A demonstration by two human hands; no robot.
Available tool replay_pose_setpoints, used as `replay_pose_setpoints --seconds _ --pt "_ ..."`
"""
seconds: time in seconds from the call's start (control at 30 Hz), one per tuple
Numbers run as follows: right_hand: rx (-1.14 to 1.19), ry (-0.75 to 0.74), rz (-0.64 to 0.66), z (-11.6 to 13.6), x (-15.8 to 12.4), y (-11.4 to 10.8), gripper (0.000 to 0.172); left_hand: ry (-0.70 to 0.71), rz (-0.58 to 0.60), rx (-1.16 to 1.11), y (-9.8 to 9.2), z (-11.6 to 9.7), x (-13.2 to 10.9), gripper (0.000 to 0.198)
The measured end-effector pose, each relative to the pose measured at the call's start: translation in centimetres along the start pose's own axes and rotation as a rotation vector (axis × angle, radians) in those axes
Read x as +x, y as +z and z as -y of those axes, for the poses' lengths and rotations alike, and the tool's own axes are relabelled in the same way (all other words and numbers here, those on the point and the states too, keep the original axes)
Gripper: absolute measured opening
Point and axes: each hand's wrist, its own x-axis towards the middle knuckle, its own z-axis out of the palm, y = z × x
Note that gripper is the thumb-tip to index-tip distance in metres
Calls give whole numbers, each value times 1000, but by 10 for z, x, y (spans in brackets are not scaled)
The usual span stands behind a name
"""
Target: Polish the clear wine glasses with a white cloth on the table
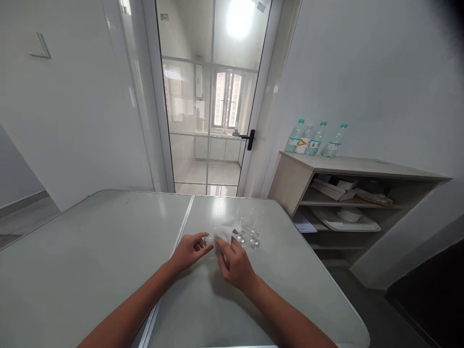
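Note:
Above the table, my left hand (pixel 190 250) is closed round the end of a clear glass (pixel 208 239), likely a stemmed one like those beside it. My right hand (pixel 236 263) pinches a white cloth or tissue (pixel 224 233) against that glass. The white sheet covers most of the held glass, so its full shape is hidden. Just beyond and to the right of my right hand, several clear stemmed glasses (pixel 255 241) stand upright close together on the table.
The pale grey-green table (pixel 108 256) has a metal seam (pixel 187 217) across it. Behind it is a glazed door (pixel 208 159) with a black handle (pixel 249 139). At right, a shelf unit (pixel 355 166) carries several plastic bottles (pixel 314 140), with boxes and a white bowl (pixel 350 214) inside.

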Motion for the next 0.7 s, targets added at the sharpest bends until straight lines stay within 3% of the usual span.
replay_pose_setpoints --seconds 0.13,0.23,0.33,0.43,0.57,0.7 --pt "-55 -132 146 8 7 -1 47 180 36 200 6 6 -6 27" --pt "-62 -84 185 11 8 0 41 384 -13 334 11 11 -10 18" --pt "5 111 160 12 9 0 30 538 -70 403 13 14 -12 25" --pt "229 379 116 8 10 -1 29 594 -74 387 11 16 -13 40" --pt "647 630 53 -3 15 -4 36 584 -54 267 9 16 -12 46" --pt "998 820 4 -10 17 -1 21 521 -77 64 10 14 -11 49"
